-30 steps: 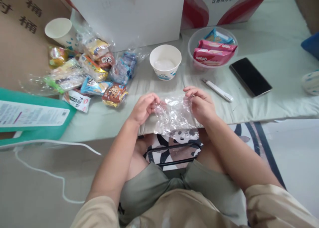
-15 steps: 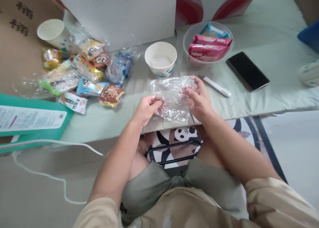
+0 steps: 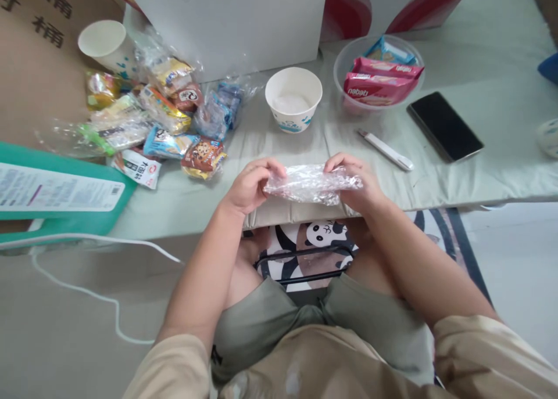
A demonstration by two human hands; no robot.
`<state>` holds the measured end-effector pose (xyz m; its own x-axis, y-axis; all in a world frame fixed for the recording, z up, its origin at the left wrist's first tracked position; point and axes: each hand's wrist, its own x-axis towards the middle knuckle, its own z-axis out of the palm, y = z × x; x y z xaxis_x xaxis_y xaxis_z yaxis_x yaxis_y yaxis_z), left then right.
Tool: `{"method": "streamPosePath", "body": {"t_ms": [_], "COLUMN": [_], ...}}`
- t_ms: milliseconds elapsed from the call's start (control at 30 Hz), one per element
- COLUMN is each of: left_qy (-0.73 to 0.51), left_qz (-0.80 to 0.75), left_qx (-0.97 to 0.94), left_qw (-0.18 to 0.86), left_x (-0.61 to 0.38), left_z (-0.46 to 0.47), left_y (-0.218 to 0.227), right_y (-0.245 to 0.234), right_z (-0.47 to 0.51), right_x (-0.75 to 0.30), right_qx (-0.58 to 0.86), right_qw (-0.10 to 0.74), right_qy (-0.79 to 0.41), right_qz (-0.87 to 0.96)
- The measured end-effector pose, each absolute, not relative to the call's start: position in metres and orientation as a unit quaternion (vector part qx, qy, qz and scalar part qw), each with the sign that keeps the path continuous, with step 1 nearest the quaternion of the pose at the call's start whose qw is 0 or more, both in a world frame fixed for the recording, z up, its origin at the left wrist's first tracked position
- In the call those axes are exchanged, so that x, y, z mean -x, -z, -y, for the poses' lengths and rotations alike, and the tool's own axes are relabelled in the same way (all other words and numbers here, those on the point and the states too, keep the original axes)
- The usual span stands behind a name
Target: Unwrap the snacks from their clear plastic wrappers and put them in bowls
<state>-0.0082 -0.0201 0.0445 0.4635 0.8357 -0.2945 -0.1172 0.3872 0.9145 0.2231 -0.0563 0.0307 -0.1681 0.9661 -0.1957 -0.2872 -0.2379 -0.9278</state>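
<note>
A crumpled clear plastic bag (image 3: 311,183) is stretched flat between both hands just above the near edge of the pale green mat (image 3: 501,155). My left hand (image 3: 248,185) pinches its left end with fingers closed. Its right end is gripped by my right hand (image 3: 360,184), whose thumb lies on top. Nothing shows inside the bag.
A pile of wrapped snacks (image 3: 165,120) lies to the left, next to a paper cup (image 3: 107,45). Ahead stand a white paper bowl (image 3: 293,99), a clear bowl with pink wafer packs (image 3: 378,74), a white pen-like stick (image 3: 386,150) and a black phone (image 3: 444,126). A green package (image 3: 56,196) sits far left.
The bag hung open and upright between the hands; now it is folded down into a flat horizontal strip, and both hands have drawn back towards the mat's edge.
</note>
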Motion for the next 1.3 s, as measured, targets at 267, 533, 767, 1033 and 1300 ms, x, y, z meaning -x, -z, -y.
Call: {"method": "streamPosePath", "body": {"t_ms": [267, 533, 767, 1033, 1300], "left_qy": [-0.370, -0.458, -0.416, -0.417, -0.452], "left_qz": [-0.497, -0.457, -0.408, -0.412, -0.455], "left_qx": [-0.664, -0.686, -0.521, -0.515, -0.508], "left_qw": [0.418, 0.334, 0.624, 0.625, 0.574], "left_x": [0.009, -0.020, -0.041, -0.023, 0.006], "left_z": [0.015, 0.037, 0.043, 0.042, 0.031], "left_y": [-0.023, -0.022, -0.020, -0.030, -0.045], "right_y": [-0.023, -0.022, -0.021, -0.030, -0.096], "right_z": [0.055, 0.058, 0.064, 0.081, 0.028], "right_x": [-0.218, -0.204, -0.196, -0.195, -0.199], "right_qx": [0.524, 0.509, 0.493, 0.550, 0.624], "right_qw": [0.494, 0.549, 0.547, 0.423, 0.431], "right_qy": [-0.528, -0.485, -0.524, -0.504, -0.156], "right_qz": [0.450, 0.451, 0.427, 0.514, 0.633]}}
